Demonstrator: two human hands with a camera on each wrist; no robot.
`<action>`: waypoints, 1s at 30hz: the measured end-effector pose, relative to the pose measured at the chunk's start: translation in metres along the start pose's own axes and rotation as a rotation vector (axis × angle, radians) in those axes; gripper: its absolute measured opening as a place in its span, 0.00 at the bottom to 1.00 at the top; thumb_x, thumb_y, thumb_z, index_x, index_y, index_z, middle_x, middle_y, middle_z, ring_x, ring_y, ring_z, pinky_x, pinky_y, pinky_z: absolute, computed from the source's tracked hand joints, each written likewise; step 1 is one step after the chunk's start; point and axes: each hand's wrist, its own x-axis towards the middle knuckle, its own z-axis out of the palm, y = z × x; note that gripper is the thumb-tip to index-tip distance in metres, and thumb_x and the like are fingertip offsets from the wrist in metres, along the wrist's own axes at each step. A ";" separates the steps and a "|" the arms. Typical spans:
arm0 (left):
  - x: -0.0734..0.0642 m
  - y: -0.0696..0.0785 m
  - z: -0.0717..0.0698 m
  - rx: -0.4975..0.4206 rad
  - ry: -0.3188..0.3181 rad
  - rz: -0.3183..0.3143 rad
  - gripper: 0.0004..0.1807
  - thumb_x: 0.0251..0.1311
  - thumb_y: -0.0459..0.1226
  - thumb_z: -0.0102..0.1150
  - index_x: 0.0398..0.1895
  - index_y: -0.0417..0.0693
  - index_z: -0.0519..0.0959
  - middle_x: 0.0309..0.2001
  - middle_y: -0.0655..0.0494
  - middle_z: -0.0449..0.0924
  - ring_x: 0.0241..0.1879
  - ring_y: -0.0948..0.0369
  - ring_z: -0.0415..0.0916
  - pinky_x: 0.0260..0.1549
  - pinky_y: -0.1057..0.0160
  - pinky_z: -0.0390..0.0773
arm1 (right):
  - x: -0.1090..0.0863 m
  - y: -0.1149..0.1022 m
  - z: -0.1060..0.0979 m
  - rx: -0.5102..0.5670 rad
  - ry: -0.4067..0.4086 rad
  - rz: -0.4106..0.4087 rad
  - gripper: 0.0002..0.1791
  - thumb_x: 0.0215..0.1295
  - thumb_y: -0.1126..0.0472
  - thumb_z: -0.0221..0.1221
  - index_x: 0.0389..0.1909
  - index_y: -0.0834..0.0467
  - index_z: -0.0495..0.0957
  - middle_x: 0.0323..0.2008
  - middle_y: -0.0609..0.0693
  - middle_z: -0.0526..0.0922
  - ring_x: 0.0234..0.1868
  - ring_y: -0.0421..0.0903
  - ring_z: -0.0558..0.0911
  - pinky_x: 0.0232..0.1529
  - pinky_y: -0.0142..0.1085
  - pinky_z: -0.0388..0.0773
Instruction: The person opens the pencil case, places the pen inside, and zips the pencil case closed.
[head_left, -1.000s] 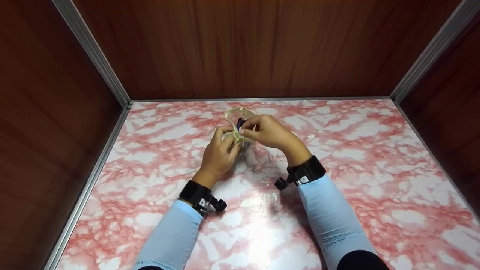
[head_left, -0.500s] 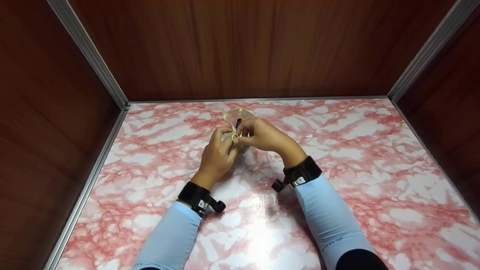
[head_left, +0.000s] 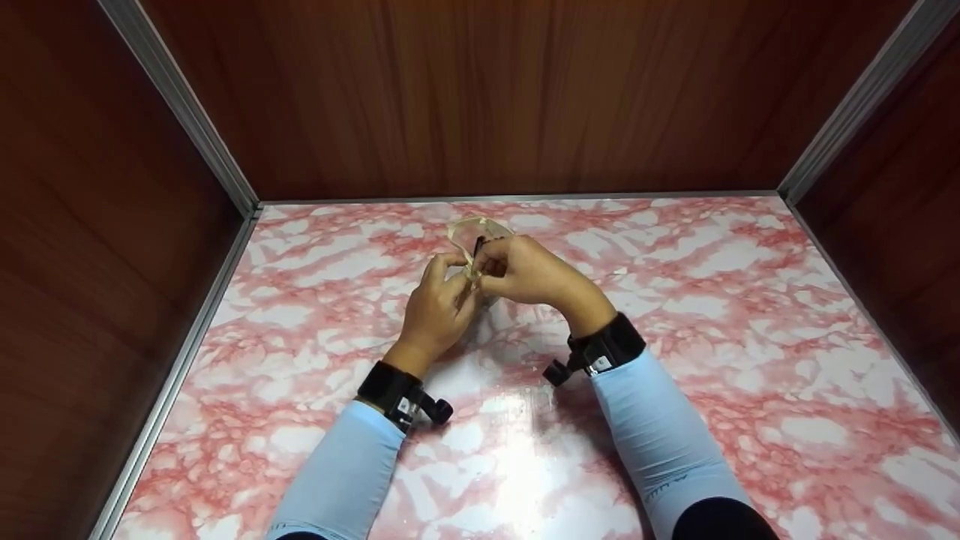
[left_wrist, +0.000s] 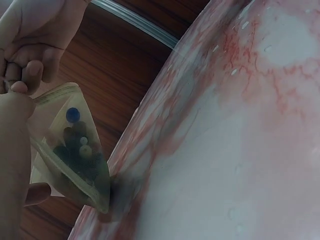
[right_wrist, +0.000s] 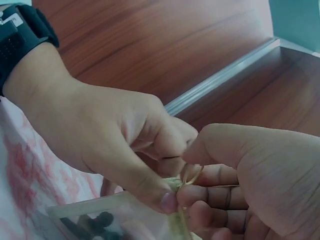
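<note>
A small pale yellow see-through mesh pouch (left_wrist: 95, 170) hangs between both hands, just above the table. Dark pieces, a blue round piece (left_wrist: 73, 115) and small whitish round ones show through its mesh. My left hand (head_left: 436, 311) pinches the gathered edge of the pouch between thumb and fingers. At that same edge, my right hand (head_left: 536, 271) pinches a thin yellowish cord loop (right_wrist: 196, 176). The fingertips of both hands nearly meet there. Beside my right fingers, a dark narrow piece (head_left: 478, 244) shows at the pouch; its kind cannot be told.
The red-and-white marbled table (head_left: 315, 300) runs up to brown wood-grain panels (head_left: 480, 97) with metal edging at the back and sides. A small white scrap (head_left: 619, 271) lies right of the hands. Each wrist wears a black camera strap (head_left: 609, 349).
My right hand has shifted slightly left and down to the pouch edge, its fingertips now close against the left ones. My left hand stays nearly still.
</note>
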 end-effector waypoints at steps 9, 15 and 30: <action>0.001 0.002 0.001 0.007 -0.007 0.000 0.11 0.77 0.41 0.66 0.50 0.41 0.89 0.60 0.43 0.80 0.61 0.45 0.82 0.39 0.50 0.92 | 0.000 -0.001 -0.007 -0.069 0.054 0.031 0.04 0.76 0.66 0.71 0.44 0.63 0.93 0.39 0.56 0.95 0.36 0.42 0.85 0.40 0.33 0.81; 0.000 0.005 0.001 0.018 0.036 0.009 0.11 0.78 0.40 0.65 0.49 0.42 0.89 0.58 0.44 0.79 0.59 0.46 0.80 0.40 0.50 0.92 | 0.003 0.003 -0.002 -0.079 0.108 -0.005 0.03 0.74 0.67 0.73 0.40 0.63 0.92 0.36 0.57 0.94 0.37 0.42 0.87 0.41 0.35 0.83; 0.001 0.005 0.002 0.043 0.068 0.046 0.10 0.75 0.39 0.66 0.38 0.41 0.86 0.50 0.45 0.77 0.53 0.49 0.78 0.39 0.54 0.90 | 0.014 0.016 0.002 -0.111 0.195 0.022 0.02 0.73 0.70 0.72 0.38 0.64 0.90 0.38 0.58 0.93 0.39 0.48 0.88 0.44 0.41 0.85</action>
